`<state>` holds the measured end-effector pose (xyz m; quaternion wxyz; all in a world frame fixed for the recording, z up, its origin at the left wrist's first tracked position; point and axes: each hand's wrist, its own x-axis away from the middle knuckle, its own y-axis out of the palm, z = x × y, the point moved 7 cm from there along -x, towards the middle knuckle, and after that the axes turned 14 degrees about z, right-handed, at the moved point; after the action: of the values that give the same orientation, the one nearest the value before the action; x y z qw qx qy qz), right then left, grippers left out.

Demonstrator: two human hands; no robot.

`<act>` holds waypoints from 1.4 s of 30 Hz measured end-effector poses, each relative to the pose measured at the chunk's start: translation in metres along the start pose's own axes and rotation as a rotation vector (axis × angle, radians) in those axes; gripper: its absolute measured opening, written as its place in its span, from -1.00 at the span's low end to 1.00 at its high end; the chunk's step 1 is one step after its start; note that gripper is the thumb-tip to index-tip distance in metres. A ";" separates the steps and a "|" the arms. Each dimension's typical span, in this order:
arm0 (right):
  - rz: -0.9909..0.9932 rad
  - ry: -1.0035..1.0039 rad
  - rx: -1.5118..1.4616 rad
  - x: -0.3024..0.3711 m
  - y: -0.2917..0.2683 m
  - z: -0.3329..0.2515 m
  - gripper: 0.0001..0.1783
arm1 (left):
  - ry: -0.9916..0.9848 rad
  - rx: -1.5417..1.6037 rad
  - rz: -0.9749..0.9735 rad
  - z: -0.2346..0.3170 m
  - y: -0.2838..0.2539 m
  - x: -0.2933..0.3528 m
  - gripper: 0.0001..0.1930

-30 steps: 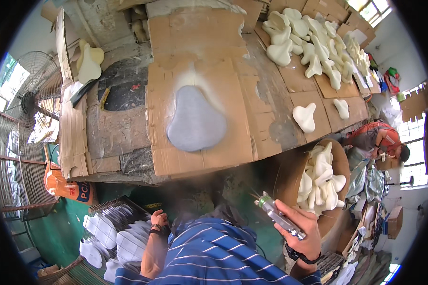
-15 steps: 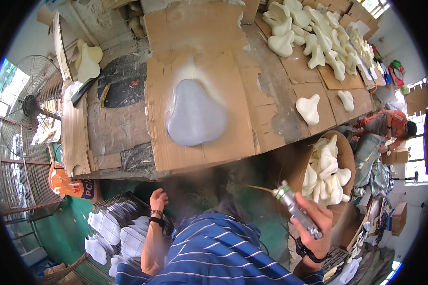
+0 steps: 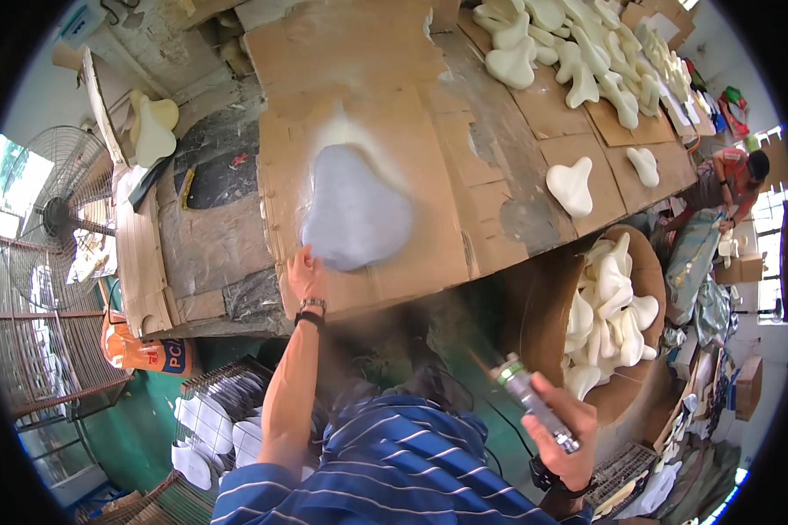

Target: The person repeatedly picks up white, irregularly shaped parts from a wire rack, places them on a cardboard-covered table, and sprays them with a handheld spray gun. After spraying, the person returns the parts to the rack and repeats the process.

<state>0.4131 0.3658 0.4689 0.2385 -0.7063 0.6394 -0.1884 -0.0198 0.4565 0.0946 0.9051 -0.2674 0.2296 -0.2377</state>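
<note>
A grey saddle-shaped foam pad (image 3: 359,210) lies on the cardboard-covered table (image 3: 438,262), its narrow end pointing away from me. Pale overspray rings its far end. My left hand (image 3: 306,276) reaches over the table's front edge. Its fingertips are at the pad's near left edge, slightly apart; whether they touch it is hard to tell. Off the table, at lower right, my right hand (image 3: 569,437) is wrapped round a metal spray gun (image 3: 534,402) with a green ring. The gun's tip points up and left, toward the table.
Cream foam saddle pieces (image 3: 578,61) are heaped at the back right, with single ones (image 3: 571,187) nearer. More fill a round brown bin (image 3: 657,289) beside the table. Grey pieces sit in a wire rack (image 3: 228,394) at lower left. A fan (image 3: 57,214) stands left; another person (image 3: 731,179) works at far right.
My left hand has risen from beside my body to the grey pad's near left edge. My right hand, still holding the spray gun, has dropped slightly lower.
</note>
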 end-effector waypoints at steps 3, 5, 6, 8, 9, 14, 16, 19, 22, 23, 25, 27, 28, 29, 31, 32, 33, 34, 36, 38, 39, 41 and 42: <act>0.014 0.021 0.015 0.002 -0.016 0.011 -0.34 | 0.024 -0.245 -0.060 0.003 0.013 -0.001 -0.61; 0.100 0.136 0.018 0.002 -0.023 0.019 -0.41 | 0.051 -0.342 -0.061 0.007 0.016 -0.003 -0.60; 0.139 0.189 0.016 0.002 -0.025 0.024 -0.44 | 0.051 -0.353 -0.071 0.009 0.015 -0.005 -0.61; 0.178 0.155 -0.052 -0.002 -0.023 0.034 -0.43 | 0.042 -0.379 -0.085 0.012 0.009 -0.009 -0.63; 0.159 0.142 -0.056 -0.005 -0.023 0.038 -0.40 | 0.037 -0.342 -0.077 0.022 0.007 -0.012 -0.64; 0.099 0.090 -0.075 -0.029 -0.011 0.049 -0.39 | -0.125 -0.039 -0.001 0.100 0.004 -0.029 -0.59; 0.049 0.042 -0.102 -0.039 -0.004 0.045 -0.39 | -0.616 0.410 -0.024 0.052 0.036 -0.039 -0.67; 0.000 -0.055 -0.131 -0.053 0.003 0.035 -0.41 | -1.236 1.250 -0.118 0.040 0.088 -0.064 -0.74; -0.011 -0.066 -0.124 -0.065 0.006 0.034 -0.42 | -1.160 1.471 -0.271 0.125 0.103 -0.095 -0.71; -0.013 -0.050 -0.127 -0.068 0.007 0.039 -0.43 | -1.109 1.534 -0.304 0.168 0.100 -0.105 -0.70; -0.045 -0.083 -0.123 -0.073 0.010 0.039 -0.43 | -0.968 1.663 -0.198 0.213 0.072 -0.138 -0.66; -0.090 -0.106 -0.119 -0.081 0.015 0.033 -0.43 | -0.845 1.779 -0.163 0.248 0.032 -0.158 -0.64; -0.103 -0.111 -0.116 -0.084 0.019 0.032 -0.46 | -0.790 1.832 -0.178 0.264 0.006 -0.164 -0.64; -0.134 -0.125 -0.119 -0.086 0.025 0.029 -0.50 | -0.726 1.880 -0.172 0.269 -0.025 -0.170 -0.63; -0.186 -0.163 -0.094 -0.092 0.039 0.024 -0.51 | -0.615 1.903 -0.117 0.266 -0.069 -0.164 -0.67; -0.212 -0.223 -0.088 -0.093 0.046 0.015 -0.49 | -0.538 1.896 -0.061 0.258 -0.099 -0.156 -0.69; -0.256 -0.189 -0.076 -0.092 0.052 0.019 -0.48 | -0.440 1.666 0.175 0.237 -0.123 -0.144 -0.73; -0.319 -0.159 -0.062 -0.097 0.058 0.018 -0.47 | -0.464 1.674 0.261 0.224 -0.147 -0.127 -0.75; -0.435 -0.270 -0.189 -0.101 0.065 -0.015 -0.56 | -0.588 1.960 0.241 0.214 -0.185 -0.092 -0.75; -0.648 -0.229 0.018 -0.101 0.090 0.010 -0.56 | -0.558 1.946 0.359 0.163 -0.224 -0.044 -0.68; -0.641 -0.362 -0.069 -0.099 0.101 -0.016 -0.56 | -0.611 1.960 0.435 0.140 -0.238 -0.018 -0.65; -0.797 -0.461 -0.057 -0.089 0.122 -0.040 -0.55 | -0.667 1.983 0.623 0.094 -0.267 0.048 -0.60; -0.896 -0.470 0.008 -0.087 0.133 -0.046 -0.55 | -0.673 1.989 0.730 0.068 -0.279 0.083 -0.59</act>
<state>0.2689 0.4390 0.4334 0.2746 -0.9336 0.2017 -0.1107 -0.0040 0.2288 0.2877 0.7480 0.6104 -0.2557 0.0495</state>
